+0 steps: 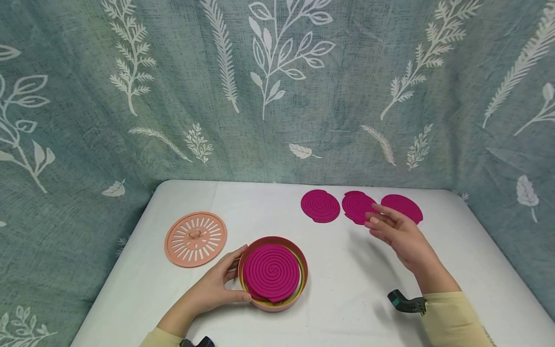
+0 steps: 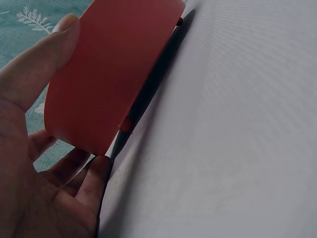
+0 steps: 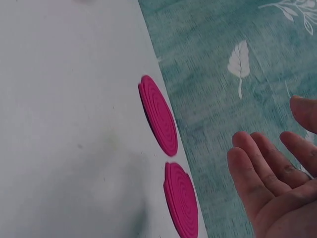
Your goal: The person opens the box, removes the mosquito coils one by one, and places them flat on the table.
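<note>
the left hand gripped the round box; tilting it, i judged, could spill its magenta disc. the right hand hovered relaxed and empty.

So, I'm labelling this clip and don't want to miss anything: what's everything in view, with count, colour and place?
Table: 1, white, under everything
Cloth: teal with white leaves, around the table; number of pieces unclear
Round box: 1, reddish, yellow inside, front middle of table
Boxed mat: 1, magenta, in the box; anything beneath is hidden
Spiral mats: 3, magenta, row along far edge
Slotted disc: 1, peach, table's left
Wrist cameras: 2, dark, one per wrist
Sleeves: 2, pale yellow, forearms
Left hand: 1, bare, holding the box
Right hand: 1, bare, raised near the far mats
</note>
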A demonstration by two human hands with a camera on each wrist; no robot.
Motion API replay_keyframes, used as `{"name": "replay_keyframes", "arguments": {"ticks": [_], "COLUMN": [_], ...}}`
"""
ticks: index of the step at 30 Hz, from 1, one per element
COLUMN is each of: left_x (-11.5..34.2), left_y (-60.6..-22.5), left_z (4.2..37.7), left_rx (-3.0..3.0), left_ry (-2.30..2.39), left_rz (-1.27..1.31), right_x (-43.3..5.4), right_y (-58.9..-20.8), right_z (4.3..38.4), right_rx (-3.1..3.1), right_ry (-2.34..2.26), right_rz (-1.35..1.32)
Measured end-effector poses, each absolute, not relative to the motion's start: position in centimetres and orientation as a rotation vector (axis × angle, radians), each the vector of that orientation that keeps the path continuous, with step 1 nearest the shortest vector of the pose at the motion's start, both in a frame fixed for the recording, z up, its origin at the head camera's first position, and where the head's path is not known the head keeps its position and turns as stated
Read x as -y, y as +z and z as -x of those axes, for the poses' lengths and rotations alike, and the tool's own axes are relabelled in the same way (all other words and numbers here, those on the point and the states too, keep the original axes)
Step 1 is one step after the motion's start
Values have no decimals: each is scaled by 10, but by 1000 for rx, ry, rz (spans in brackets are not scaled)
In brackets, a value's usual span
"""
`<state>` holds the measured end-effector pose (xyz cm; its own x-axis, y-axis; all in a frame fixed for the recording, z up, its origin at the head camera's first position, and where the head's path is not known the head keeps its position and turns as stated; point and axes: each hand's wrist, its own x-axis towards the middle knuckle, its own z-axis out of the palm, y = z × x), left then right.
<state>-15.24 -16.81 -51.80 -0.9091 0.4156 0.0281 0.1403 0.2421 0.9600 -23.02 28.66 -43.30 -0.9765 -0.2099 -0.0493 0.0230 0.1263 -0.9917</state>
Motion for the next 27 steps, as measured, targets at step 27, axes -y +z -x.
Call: {"name": "replay_keyframes", "arguments": {"ticks": [27], "left_x": [168], "left_y": [-520], "left_z": [153], "left_rx": [-2284], "left_ry": [1722], "left_rz": [-538], "right_x": [-191], "right_y": [-446], "right_z": [224], "right_rx": [-2106], "right_ry": [-1843], "right_rz": [405]}}
